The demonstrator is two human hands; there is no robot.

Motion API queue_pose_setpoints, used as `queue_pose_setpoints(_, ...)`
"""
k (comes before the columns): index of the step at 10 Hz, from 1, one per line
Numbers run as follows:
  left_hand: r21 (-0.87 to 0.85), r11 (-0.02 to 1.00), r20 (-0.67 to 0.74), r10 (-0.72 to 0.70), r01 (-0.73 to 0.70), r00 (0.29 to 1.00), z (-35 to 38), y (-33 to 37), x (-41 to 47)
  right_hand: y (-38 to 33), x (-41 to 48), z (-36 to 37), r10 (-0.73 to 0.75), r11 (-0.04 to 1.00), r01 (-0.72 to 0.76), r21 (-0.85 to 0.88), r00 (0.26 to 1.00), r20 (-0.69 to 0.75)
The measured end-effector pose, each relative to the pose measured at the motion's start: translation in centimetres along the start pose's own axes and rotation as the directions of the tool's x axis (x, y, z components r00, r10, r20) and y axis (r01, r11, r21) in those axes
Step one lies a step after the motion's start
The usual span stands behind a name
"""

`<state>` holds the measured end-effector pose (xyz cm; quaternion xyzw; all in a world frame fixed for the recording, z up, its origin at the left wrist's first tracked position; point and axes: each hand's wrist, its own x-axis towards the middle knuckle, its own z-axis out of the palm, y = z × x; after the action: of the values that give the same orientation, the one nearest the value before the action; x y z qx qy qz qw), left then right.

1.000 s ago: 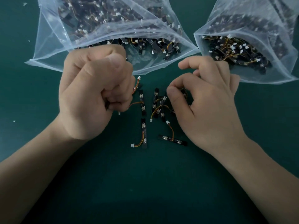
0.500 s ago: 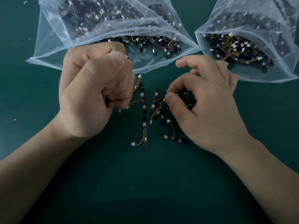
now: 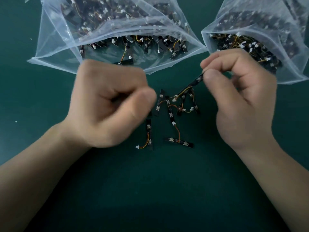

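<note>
Several small black circuit strips (image 3: 170, 114) with orange wires and white connectors lie loose on the dark green mat (image 3: 150, 190) between my hands. My right hand (image 3: 239, 97) pinches one black strip (image 3: 196, 80) by its end between thumb and index finger. That strip is lifted off the pile, and its wire and connector hang down to the left. My left hand (image 3: 110, 104) is a closed, motion-blurred fist just left of the pile. Whatever is inside the fist is hidden, apart from a dark strip end at its fingertips.
Two open clear plastic bags full of the same strips lie at the back, the left bag (image 3: 55, 47) behind my left hand and the right bag (image 3: 284, 76) behind my right hand. Bare mat stretches toward me.
My right hand has picked one strip out of the pile and raised it toward the right bag. My left fist has turned and shifted slightly right, over the wires that stuck out of it before.
</note>
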<state>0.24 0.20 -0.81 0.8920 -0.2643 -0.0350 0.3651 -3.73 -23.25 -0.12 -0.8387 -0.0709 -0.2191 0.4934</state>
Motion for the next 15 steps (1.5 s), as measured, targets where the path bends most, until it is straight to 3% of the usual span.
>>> queue_pose_setpoints(1,0.251,0.942,0.105,0.201,-0.221,0.974,-0.6,2.3,0.4,0.4,0.2,-0.7,-0.029,0.997,0.033,0.072,0.998,-0.058)
queue_pose_setpoints(2,0.273,0.914,0.116,0.278,-0.300,0.953,-0.7,3.0,0.7,1.1,0.5,-1.4,-0.013,0.996,0.023,0.089,0.994,-0.108)
queue_pose_setpoints(4,0.242,0.919,0.190,0.270,-0.311,0.944,-0.8,2.7,0.4,2.0,1.1,-1.7,0.068,0.993,-0.053,0.109,0.989,-0.132)
queue_pose_setpoints(6,0.251,0.916,0.088,0.300,-0.313,0.950,-0.3,2.5,0.2,2.1,1.2,-2.0,0.068,0.987,-0.054,0.153,0.994,-0.087)
queue_pose_setpoints(7,0.241,0.917,0.032,0.319,-0.317,0.947,-0.1,2.1,0.1,2.1,1.3,-2.7,0.066,0.990,-0.072,0.118,0.996,0.055)
queue_pose_setpoints(8,0.232,0.935,-0.102,0.298,-0.268,0.949,-0.1,1.5,0.2,2.5,1.1,-3.4,0.065,0.997,-0.045,-0.069,0.937,0.342)
queue_pose_setpoints(9,0.274,0.941,-0.177,0.254,-0.201,0.951,-0.3,1.1,0.5,2.5,1.0,-3.9,0.005,0.962,0.133,-0.239,0.865,0.502)
queue_pose_setpoints(11,0.341,0.905,-0.053,0.288,-0.253,0.956,-0.2,0.8,0.5,2.1,1.2,-3.9,-0.005,0.945,0.186,-0.270,0.831,0.556)
queue_pose_setpoints(15,0.422,0.879,-0.067,0.273,-0.220,0.960,0.2,1.0,0.3,1.8,0.9,-2.9,0.025,0.937,0.161,-0.311,0.856,0.517)
